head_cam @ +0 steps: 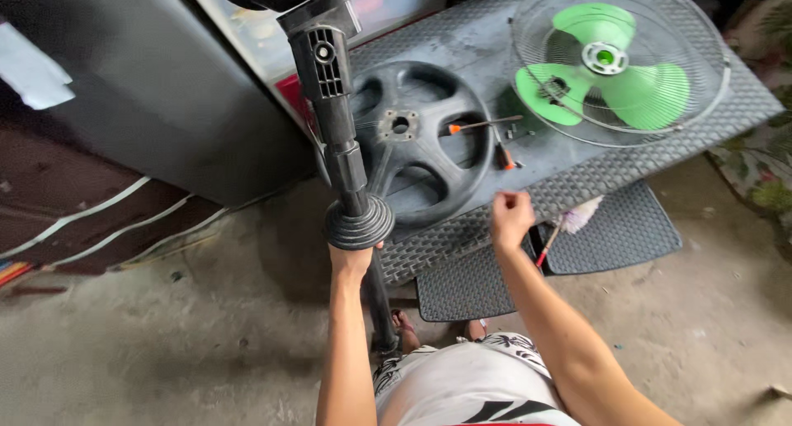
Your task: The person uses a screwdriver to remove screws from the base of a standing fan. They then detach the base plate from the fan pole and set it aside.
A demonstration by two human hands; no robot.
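My left hand (353,261) grips a black fan stand pole (342,145) just below its flared collar (359,222), holding the pole upright. My right hand (511,218) hovers with fingers curled over the near edge of a dark textured table (577,174); whether it holds anything small I cannot tell. On the table lie a round black fan base (412,141), two orange-handled screwdrivers (487,125), and a wire guard (619,59) with a green fan blade (610,71) inside it.
A grey cabinet (148,88) stands at the left. A dark mat (594,236) and a small brush (569,224) lie under the table's edge. Bare concrete floor (206,335) spreads around my feet.
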